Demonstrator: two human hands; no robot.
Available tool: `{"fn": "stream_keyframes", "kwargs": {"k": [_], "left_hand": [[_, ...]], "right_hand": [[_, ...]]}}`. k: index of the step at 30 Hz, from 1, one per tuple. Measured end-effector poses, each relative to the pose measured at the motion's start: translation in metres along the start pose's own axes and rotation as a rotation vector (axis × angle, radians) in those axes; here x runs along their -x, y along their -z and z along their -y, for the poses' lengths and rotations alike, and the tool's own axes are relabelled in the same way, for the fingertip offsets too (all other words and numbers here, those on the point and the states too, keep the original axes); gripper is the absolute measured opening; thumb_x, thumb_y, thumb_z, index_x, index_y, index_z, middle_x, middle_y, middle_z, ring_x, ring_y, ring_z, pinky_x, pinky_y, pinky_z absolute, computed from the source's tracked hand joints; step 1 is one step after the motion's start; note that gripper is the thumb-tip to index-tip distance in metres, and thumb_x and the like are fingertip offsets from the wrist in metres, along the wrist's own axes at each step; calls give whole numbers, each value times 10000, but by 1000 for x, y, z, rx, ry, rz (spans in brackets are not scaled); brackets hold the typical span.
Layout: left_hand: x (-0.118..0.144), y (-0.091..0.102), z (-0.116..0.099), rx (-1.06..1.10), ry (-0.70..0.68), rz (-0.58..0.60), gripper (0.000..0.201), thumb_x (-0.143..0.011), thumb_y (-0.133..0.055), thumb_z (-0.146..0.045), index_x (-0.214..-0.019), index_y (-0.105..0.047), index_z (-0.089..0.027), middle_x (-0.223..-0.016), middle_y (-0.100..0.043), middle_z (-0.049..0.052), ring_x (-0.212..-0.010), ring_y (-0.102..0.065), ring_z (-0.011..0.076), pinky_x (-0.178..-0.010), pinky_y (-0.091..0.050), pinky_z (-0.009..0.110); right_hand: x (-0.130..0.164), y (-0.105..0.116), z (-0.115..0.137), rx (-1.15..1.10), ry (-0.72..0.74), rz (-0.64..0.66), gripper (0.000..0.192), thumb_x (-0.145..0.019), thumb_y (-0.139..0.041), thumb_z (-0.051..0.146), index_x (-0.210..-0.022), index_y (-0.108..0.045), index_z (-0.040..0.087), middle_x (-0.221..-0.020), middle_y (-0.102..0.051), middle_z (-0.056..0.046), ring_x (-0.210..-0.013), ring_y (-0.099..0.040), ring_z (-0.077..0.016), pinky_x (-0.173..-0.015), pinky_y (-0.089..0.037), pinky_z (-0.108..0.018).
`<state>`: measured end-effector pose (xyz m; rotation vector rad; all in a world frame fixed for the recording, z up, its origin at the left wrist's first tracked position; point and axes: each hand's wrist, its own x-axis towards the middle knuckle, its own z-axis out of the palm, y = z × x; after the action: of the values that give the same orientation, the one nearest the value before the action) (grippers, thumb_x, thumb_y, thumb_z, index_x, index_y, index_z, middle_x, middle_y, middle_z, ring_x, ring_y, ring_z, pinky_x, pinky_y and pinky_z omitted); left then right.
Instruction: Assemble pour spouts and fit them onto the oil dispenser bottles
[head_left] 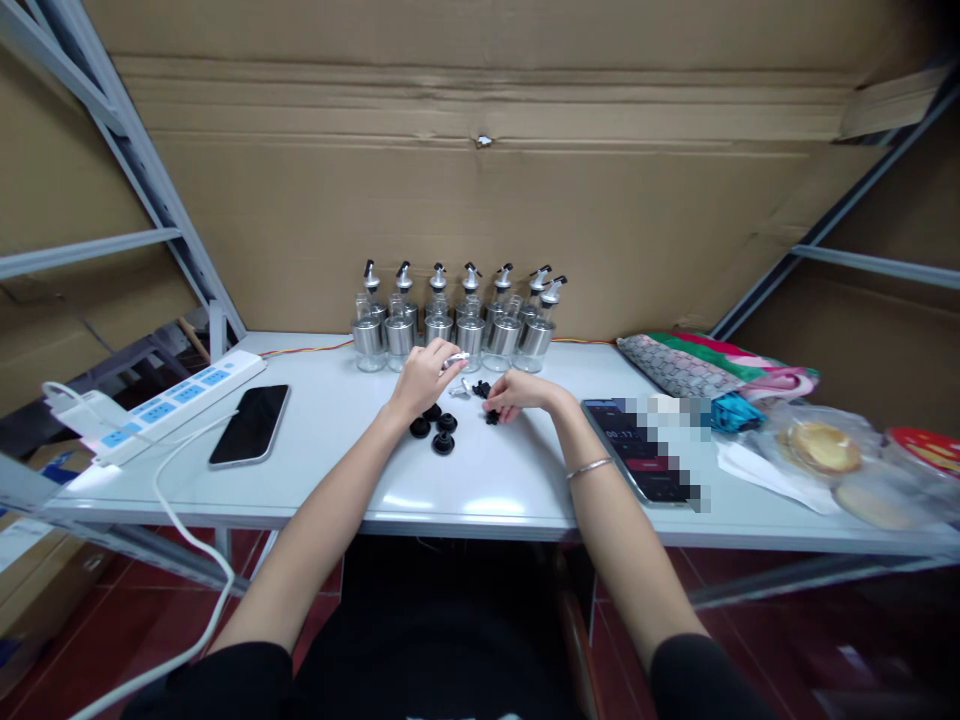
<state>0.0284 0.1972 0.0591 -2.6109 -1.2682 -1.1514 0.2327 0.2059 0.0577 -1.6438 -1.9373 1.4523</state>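
The small metal part (455,360), pinched in the left hand (422,379) at frame centre, points its long axis rightward toward the right hand (517,393), which rests just beside it with fingers closed on black stoppers (487,400).

Black caps (442,443), white table (487,480), blue-socketed white power strip (161,405), black phone (250,425), silver-based clear bottles (457,335).

You have bare table (487,480) at lower centre. The row of glass dispenser bottles (457,325) blocks the back; black stoppers (435,430) sit mid-frame. The phone (250,424) and power strip (161,405) crowd the left, a tablet (637,455) the right.
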Motion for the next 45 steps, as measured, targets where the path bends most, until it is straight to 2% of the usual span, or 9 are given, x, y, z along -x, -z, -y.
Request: {"fn": "stream_keyframes", "kwargs": {"k": [6, 13, 17, 21, 26, 30, 35, 40, 45], "left_hand": [[0, -1, 1, 3, 9, -12, 247, -934, -414, -381, -972, -562, -187, -969, -628, 31, -861, -574, 153, -814, -356, 294], [0, -2, 2, 26, 16, -33, 251, -948, -378, -374, -967, -541, -184, -987, -641, 32, -912, -581, 158, -818, -352, 289], [0, -1, 0, 38, 41, -16, 251, -955, -350, -362, -980, -522, -181, -978, -648, 40, -920, -592, 170, -836, -364, 298], [1, -4, -4, 97, 91, -12, 242, -957, -312, -336, -1030, -476, -174, -962, -654, 62, -887, -613, 190, -861, -398, 332], [4, -10, -6, 274, 93, -39, 213, -950, -313, -343, -1031, -424, -181, -1180, -606, 128, -1047, -596, 222, -901, -434, 376], [5, -13, -5, 366, 98, -36, 241, -955, -299, -364, -1076, -404, -184, -1240, -574, 136, -1116, -572, 220, -926, -445, 385], [3, -13, -2, 327, 38, -66, 300, -943, -333, -358, -1173, -390, -176, -1265, -530, 138, -1120, -553, 211, -947, -434, 383], [1, -13, 0, 266, -66, -166, 190, -911, -408, -321, -1022, -438, -170, -1142, -545, 122, -1084, -535, 199, -920, -439, 351], [1, -12, -1, 254, -106, -138, 172, -906, -417, -284, -1029, -452, -169, -1016, -556, 88, -954, -560, 179, -864, -458, 331]], "right_hand": [[0, 1, -1, 77, 6, -4, 310, -549, -821, 344, -677, -651, 119, -534, -628, -6, -518, -608, -101, -522, -534, -202], [0, 2, 0, 162, 14, 4, 304, -573, -796, 351, -723, -644, 134, -527, -589, 18, -483, -549, -79, -509, -501, -206], [1, 2, 2, 166, 151, -106, 301, -616, -751, 400, -690, -629, 135, -514, -555, 23, -472, -506, -75, -463, -433, -202], [4, -4, 13, -18, 412, -172, 355, -664, -692, 472, -782, -641, 141, -632, -582, 8, -549, -517, -78, -505, -439, -203], [1, -20, 26, -274, 540, -161, 424, -723, -599, 569, -835, -634, 161, -759, -617, -19, -672, -589, -99, -576, -475, -207], [-3, -28, 31, -462, 560, -166, 444, -663, -650, 588, -823, -600, 177, -777, -622, -14, -756, -626, -125, -649, -521, -238], [-3, -33, 34, -624, 564, -234, 440, -604, -710, 555, -781, -525, 197, -755, -605, 30, -664, -599, -92, -645, -539, -263], [-5, -31, 36, -617, 569, -386, 474, -563, -719, 575, -741, -504, 191, -576, -519, 81, -478, -475, -48, -492, -435, -205], [-8, -29, 35, -566, 562, -460, 460, -602, -673, 605, -744, -542, 187, -480, -492, 78, -452, -452, -68, -477, -387, -222]]}}
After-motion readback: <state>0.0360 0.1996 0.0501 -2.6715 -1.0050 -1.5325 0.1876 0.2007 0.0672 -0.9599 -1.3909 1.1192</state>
